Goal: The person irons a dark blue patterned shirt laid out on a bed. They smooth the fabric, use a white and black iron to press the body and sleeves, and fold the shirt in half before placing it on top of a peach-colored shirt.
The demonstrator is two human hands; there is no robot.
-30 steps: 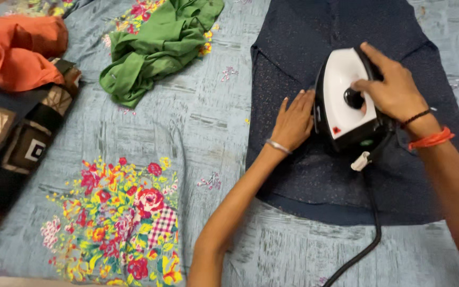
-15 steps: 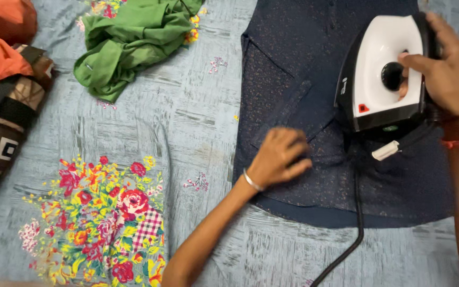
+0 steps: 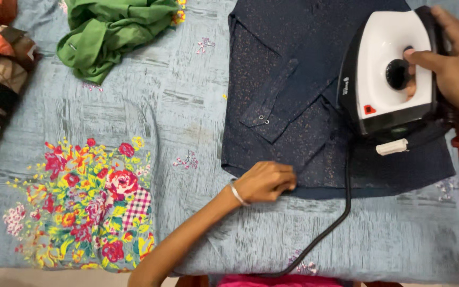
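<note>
Right hand (image 3: 455, 69) grasps iron (image 3: 391, 74) at 2 o'clock | left hand (image 3: 264, 182) pinches shirt (image 3: 288, 79) hem | cuff folded, creases remain

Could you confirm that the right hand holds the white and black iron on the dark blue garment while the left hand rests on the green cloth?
Not quite: in the head view the left hand grips the lower edge of the dark blue garment, well away from the green cloth bunched at the top. The rest stands: the right hand holds the white and black iron on that garment.
</note>
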